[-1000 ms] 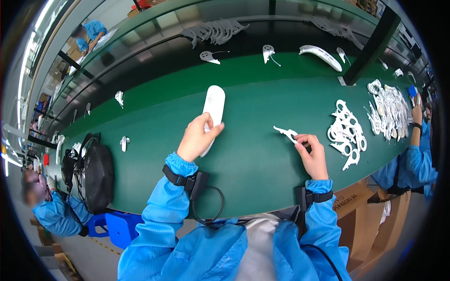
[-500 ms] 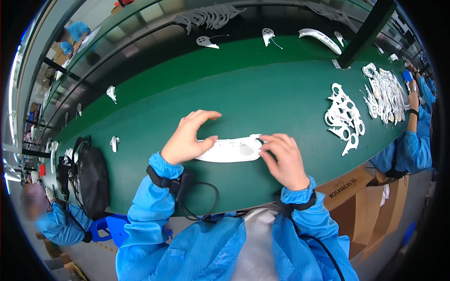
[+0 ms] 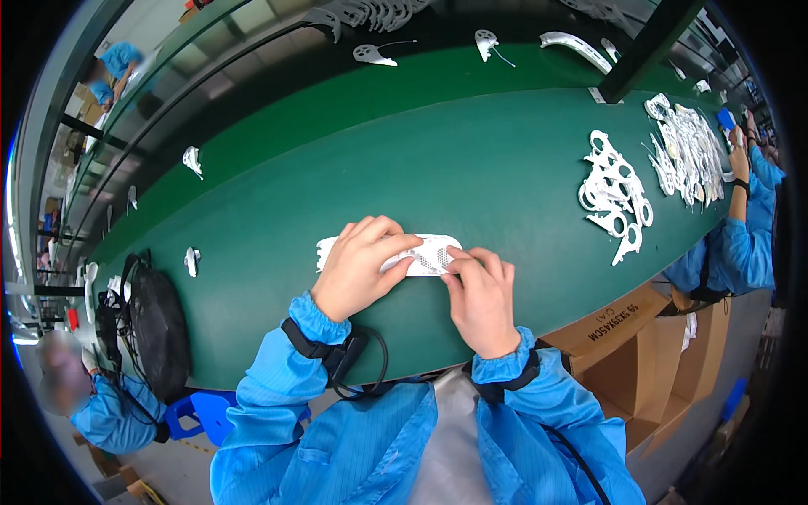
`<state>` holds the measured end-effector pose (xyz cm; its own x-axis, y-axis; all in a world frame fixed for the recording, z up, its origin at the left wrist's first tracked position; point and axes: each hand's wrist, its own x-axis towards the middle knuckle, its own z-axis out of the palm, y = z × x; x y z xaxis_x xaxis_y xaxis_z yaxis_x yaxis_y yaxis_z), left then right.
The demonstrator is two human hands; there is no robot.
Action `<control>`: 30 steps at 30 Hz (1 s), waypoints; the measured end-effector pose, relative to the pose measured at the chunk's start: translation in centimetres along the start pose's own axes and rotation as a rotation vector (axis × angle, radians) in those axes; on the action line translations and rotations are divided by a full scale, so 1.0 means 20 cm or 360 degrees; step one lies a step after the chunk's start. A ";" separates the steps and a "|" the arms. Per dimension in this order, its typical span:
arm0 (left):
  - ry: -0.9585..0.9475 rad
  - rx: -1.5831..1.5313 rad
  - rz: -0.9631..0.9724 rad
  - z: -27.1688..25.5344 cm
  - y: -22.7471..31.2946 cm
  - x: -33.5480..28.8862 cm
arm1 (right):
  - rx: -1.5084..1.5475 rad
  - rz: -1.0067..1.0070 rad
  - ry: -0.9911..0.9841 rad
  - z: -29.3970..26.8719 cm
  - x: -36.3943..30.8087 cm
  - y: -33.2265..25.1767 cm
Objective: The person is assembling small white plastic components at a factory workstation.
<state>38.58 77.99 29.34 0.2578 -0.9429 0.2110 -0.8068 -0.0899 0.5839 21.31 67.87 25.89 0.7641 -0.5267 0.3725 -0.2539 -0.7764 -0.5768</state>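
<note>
A long white plastic housing point(image 3: 436, 245) with a patch of small round holes lies on the green bench in front of me. My left hand point(image 3: 358, 268) is laid across its middle, thumb at the near edge and fingers bent over the top, closed on it; the palm hides much of that part. With thumb and fingertips my right hand point(image 3: 484, 305) grips the housing's right end. Whether a smaller piece sits under the fingers cannot be made out.
White ring-ended parts point(image 3: 614, 189) lie in a heap to the right, beside a larger pile of white parts point(image 3: 692, 151). A black bag point(image 3: 160, 328) rests at the left edge. Single white parts line the back. A co-worker point(image 3: 736, 248) sits at far right; cardboard boxes point(image 3: 627, 370) stand below the bench.
My left hand has come down from beside the housing onto its middle and closed. The housing has turned and shifted slightly left, and my right hand has moved left with it.
</note>
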 end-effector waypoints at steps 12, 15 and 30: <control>0.0140 0.0122 -0.0062 0.07 0.01 -0.01 | -0.0037 0.0183 0.0154 0.06 -0.01 -0.05; 0.0166 0.0166 -0.0127 0.09 0.05 -0.01 | -0.0006 0.0235 0.0100 0.05 0.00 -0.08; 0.0003 0.0424 0.0310 0.07 -0.02 -0.03 | -0.0039 -0.0030 -0.0430 -0.09 0.01 -0.02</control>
<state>38.00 78.09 28.00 0.0861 -0.9499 0.3003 -0.9516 0.0108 0.3071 20.58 67.47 27.48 0.8984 -0.4034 0.1735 -0.2503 -0.7951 -0.5525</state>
